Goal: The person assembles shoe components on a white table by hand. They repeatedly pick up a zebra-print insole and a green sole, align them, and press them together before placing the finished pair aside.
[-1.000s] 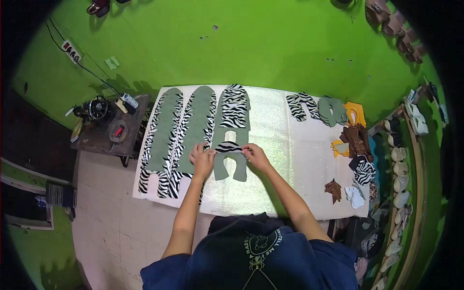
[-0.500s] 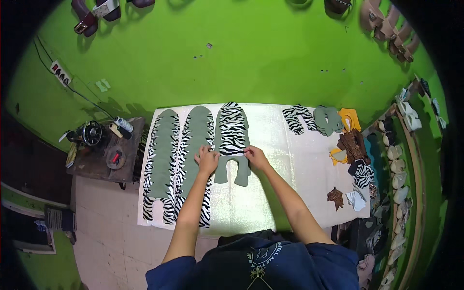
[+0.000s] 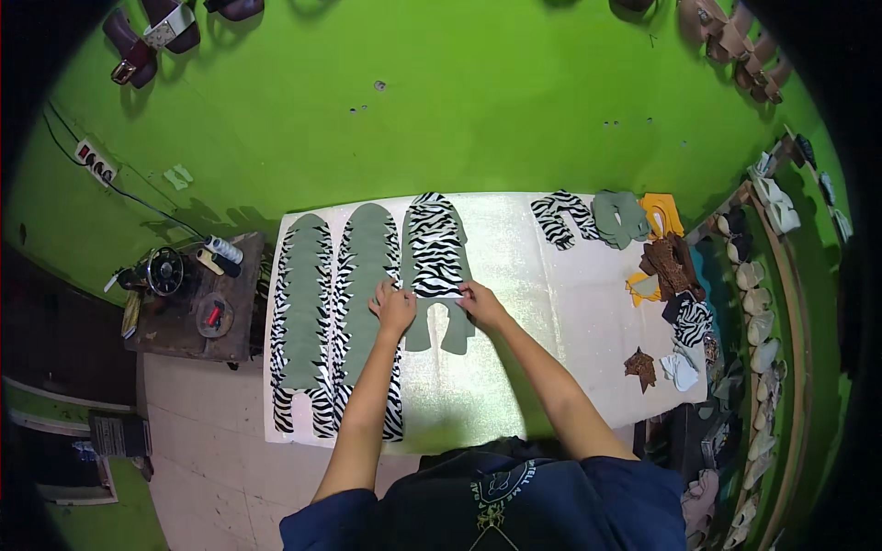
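Note:
A stack of zebra-print fabric pieces [image 3: 435, 253] lies over grey-green U-shaped pieces [image 3: 455, 332] in the third column on the table. At the lower left corner of the zebra stack, my left hand [image 3: 393, 308] pinches the edge, its other fingers spread over the neighbouring column. My right hand [image 3: 480, 303] has thumb and forefinger closed on the lower right corner. To the left run two long columns of overlapping grey-green pieces [image 3: 308, 303] with zebra-print edges showing between them.
At the table's [image 3: 542, 367] far right are a zebra piece [image 3: 562, 220], green pieces [image 3: 619, 219], yellow pieces [image 3: 660, 213] and brown scraps [image 3: 671, 266]. A dark side table with a sewing machine [image 3: 163, 272] and thread spools [image 3: 223, 250] stands left. Shoe shelves [image 3: 761, 303] line the right.
The whole view has shifted a little. Both hands remain at the lower corners of the zebra-print stack, which lies nearly as before.

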### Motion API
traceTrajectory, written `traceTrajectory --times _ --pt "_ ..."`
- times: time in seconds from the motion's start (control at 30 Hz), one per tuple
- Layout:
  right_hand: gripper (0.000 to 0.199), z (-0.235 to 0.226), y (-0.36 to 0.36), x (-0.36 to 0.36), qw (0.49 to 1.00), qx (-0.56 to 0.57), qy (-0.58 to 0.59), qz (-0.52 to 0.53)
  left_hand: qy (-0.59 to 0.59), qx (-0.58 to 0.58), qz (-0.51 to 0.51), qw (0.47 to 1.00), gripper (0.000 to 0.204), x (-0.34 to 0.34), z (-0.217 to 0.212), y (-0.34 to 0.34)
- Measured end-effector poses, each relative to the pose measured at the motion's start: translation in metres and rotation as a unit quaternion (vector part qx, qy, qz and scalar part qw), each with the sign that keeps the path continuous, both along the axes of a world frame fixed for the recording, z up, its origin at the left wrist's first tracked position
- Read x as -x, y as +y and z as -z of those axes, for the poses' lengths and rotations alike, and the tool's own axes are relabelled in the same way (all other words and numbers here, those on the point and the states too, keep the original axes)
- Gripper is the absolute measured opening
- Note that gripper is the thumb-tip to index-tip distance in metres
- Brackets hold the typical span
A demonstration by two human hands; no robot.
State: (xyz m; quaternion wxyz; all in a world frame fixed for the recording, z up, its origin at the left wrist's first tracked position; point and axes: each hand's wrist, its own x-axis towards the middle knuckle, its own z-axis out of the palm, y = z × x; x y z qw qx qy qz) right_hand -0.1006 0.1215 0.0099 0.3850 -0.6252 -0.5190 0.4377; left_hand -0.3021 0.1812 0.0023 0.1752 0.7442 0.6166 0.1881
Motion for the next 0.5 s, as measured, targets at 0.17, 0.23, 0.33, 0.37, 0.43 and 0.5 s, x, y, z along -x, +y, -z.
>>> traceTrajectory --times 0.17,0.23,0.33,0.37,0.43,0.5 --pt "0.031 0.009 -0.007 0.002 0.995 -0.083 -0.062 0.006 -0.012 -0.003 -0.003 1.000 0.016 -0.002 -0.002 -0.004" --pt "0.030 0.000 -0.004 0.007 0.997 -0.060 -0.046 0.007 -0.009 -0.003 -0.013 1.000 0.016 0.001 -0.002 -0.002" --pt "0.030 0.000 0.000 0.004 0.998 -0.049 -0.034 0.014 -0.005 0.000 -0.021 1.000 0.016 -0.001 -0.003 0.001" --pt "0.030 0.002 0.000 0.003 0.998 -0.047 -0.030 0.016 -0.003 0.001 -0.018 1.000 0.017 -0.002 -0.004 0.000" --pt "0.030 0.007 0.001 0.002 0.997 -0.044 -0.064 0.017 0.024 -0.001 -0.008 1.000 0.019 -0.003 -0.006 -0.003" --pt "0.031 0.015 -0.001 0.003 0.993 -0.067 -0.095 0.025 0.076 -0.007 0.010 0.997 0.025 -0.007 -0.011 -0.009"
